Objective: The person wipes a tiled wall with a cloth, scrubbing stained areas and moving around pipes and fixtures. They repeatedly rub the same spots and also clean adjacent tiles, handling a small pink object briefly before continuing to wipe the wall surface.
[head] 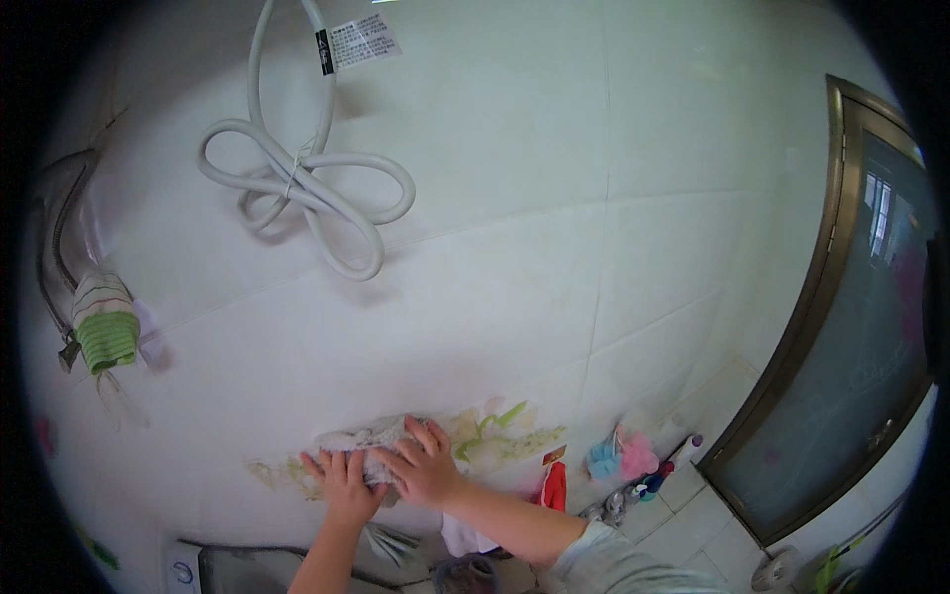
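A bunched greyish-white cloth (382,431) lies against the tiled wall (482,297), across a floral border (493,438) of green leaves and pale flowers. My left hand (350,486) presses its lower left part, fingers pointing up. From the right, my right hand (427,468) holds the cloth down with spread fingers, close beside the left. Part of the flower pattern is hidden under the cloth and both hands.
A tied grey cable (349,200) with a printed tag hangs above. At left, a striped green-and-white fabric cover (107,327) hangs by metal hoses. Bath puffs (623,457), bottles (657,479) and a red cloth (553,486) sit lower right, before a frosted-glass door (839,371). A grey-topped appliance (245,568) stands below.
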{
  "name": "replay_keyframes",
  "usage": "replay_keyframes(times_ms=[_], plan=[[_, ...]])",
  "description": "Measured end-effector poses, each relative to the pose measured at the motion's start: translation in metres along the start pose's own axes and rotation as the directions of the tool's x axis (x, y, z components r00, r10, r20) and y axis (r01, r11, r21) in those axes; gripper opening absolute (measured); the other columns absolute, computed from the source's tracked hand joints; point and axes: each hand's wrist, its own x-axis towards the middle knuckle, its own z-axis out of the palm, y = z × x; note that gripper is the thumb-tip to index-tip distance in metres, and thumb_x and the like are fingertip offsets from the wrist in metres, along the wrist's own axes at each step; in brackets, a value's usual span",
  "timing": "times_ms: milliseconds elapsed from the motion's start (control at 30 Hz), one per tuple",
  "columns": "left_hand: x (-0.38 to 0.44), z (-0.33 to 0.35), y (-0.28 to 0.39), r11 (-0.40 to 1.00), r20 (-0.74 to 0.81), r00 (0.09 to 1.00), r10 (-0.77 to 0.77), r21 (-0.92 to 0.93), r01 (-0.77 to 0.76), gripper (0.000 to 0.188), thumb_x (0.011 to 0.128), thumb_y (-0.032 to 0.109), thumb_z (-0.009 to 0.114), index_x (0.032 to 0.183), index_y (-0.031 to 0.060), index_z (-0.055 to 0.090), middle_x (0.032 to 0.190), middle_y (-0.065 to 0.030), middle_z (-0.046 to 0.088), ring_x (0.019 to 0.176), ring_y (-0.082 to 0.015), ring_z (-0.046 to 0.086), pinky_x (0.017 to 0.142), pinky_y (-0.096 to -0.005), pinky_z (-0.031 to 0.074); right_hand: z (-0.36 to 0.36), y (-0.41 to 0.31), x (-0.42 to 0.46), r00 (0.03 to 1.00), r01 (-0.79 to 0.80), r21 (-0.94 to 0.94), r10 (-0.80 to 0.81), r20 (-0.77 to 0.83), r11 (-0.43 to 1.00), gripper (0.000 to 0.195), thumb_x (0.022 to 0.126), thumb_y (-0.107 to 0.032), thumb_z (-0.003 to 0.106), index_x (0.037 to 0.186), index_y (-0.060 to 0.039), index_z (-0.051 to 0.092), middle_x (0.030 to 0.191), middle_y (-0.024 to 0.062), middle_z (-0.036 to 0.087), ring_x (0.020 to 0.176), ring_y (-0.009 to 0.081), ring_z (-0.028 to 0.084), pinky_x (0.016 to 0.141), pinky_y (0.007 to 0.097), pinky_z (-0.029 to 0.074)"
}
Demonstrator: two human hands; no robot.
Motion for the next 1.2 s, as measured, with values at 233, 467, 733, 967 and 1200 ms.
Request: replay_keyframes(times_ms=[233,467,733,967,1200], plan=[[-0.004,-0.006,-0.01,0.999,-0.079,0.996,-0.03,0.012,0.031,0.067,0.075,0.017,0.062,0.136,-0.0018,0.042,0.142,-0.0282,0.042,0.14,-0.0565,0.028,0.111,-0.0799,0.001,-0.008,-0.016,0.023,0.995,0.092,0.039,-0.094,0.035,0.995,0.067,0.07,-0.039,0.079,0.131,-0.0192,0.063,0.12,0.0045,0.056,0.138,0.0344,0.043,0.109,0.0582,0.028],[0.152,-0.044,0.029,0.99,-0.289,0.948,0.136,0.07,-0.121,0.062,0.093,0.034,0.054,0.142,-0.0015,0.039,0.145,-0.03,0.041,0.146,-0.0544,0.024,0.116,-0.072,0.012,-0.091,0.045,0.166,0.908,0.416,-0.074,-0.418,-0.01,0.906,0.058,0.073,-0.044,0.074,0.118,-0.0094,0.065,0.127,0.0111,0.059,0.143,0.0353,0.039,0.112,0.0561,0.032],[0.401,-0.051,0.198,0.951,-0.593,0.75,0.294,0.103,-0.292,0.057,0.084,0.013,0.062,0.136,-0.0073,0.047,0.142,-0.0306,0.047,0.139,-0.0496,0.038,0.119,-0.0587,0.027,-0.268,0.19,0.292,0.861,0.325,-0.366,-0.433,-0.267,0.872,0.056,0.065,-0.024,0.072,0.119,-0.0124,0.064,0.13,0.0132,0.055,0.134,0.0382,0.043,0.108,0.0559,0.031],[0.267,0.051,0.257,0.962,-0.212,0.943,0.255,-0.044,-0.27,0.063,0.074,0.013,0.067,0.131,-0.0074,0.051,0.138,-0.0277,0.05,0.135,-0.0497,0.042,0.116,-0.0608,0.031,-0.244,0.234,0.11,0.967,0.177,-0.214,-0.21,-0.143,0.961,0.045,0.073,-0.029,0.068,0.114,-0.0115,0.066,0.122,0.0115,0.059,0.133,0.041,0.044,0.107,0.0609,0.029],[0.19,0.062,0.234,0.992,-0.044,0.993,0.108,0.064,-0.105,0.078,0.071,0.016,0.07,0.14,-0.0077,0.043,0.146,-0.0319,0.04,0.142,-0.0558,0.029,0.113,-0.0748,0.016,-0.233,0.228,0.093,0.831,0.551,-0.204,-0.554,0.048,0.809,0.026,0.087,-0.022,0.059,0.11,-0.0131,0.068,0.12,0.0099,0.064,0.135,0.0293,0.048,0.112,0.0507,0.033]])
